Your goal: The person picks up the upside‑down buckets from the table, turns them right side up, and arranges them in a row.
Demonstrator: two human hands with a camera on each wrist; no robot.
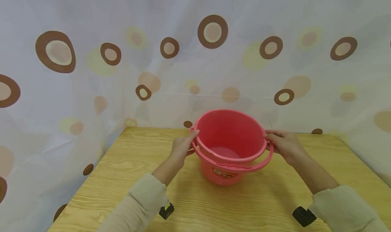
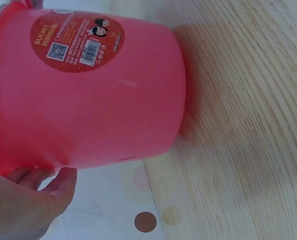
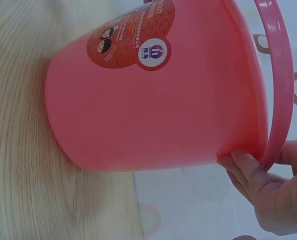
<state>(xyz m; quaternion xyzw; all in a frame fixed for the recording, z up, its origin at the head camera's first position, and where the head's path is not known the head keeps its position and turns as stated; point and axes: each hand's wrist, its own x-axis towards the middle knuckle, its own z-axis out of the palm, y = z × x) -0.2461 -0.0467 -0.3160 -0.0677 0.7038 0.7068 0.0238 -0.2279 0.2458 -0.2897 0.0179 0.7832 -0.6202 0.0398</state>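
A pink plastic bucket [image 1: 229, 133] is held between two hands over the wooden table, its mouth tipped toward the head camera. The bucket's handle [image 1: 224, 166] hangs down along the near side of the rim. My left hand [image 1: 182, 145] grips the left side of the rim, thumb on top and fingers beneath. On the opposite side, my right hand [image 1: 285, 143] grips the rim by the handle's joint. An orange-red label [image 2: 77, 41] with a barcode shows on the bucket's wall in the left wrist view. Nothing lies inside the bucket.
The wooden table [image 1: 128, 171] has a light grain and runs back to a patterned curtain [image 1: 171, 15]. That sheet, with brown rings and pale dots, hangs behind and on both sides. Small black devices [image 1: 166, 210] sit at the wrists below the beige sleeves [image 1: 146, 194].
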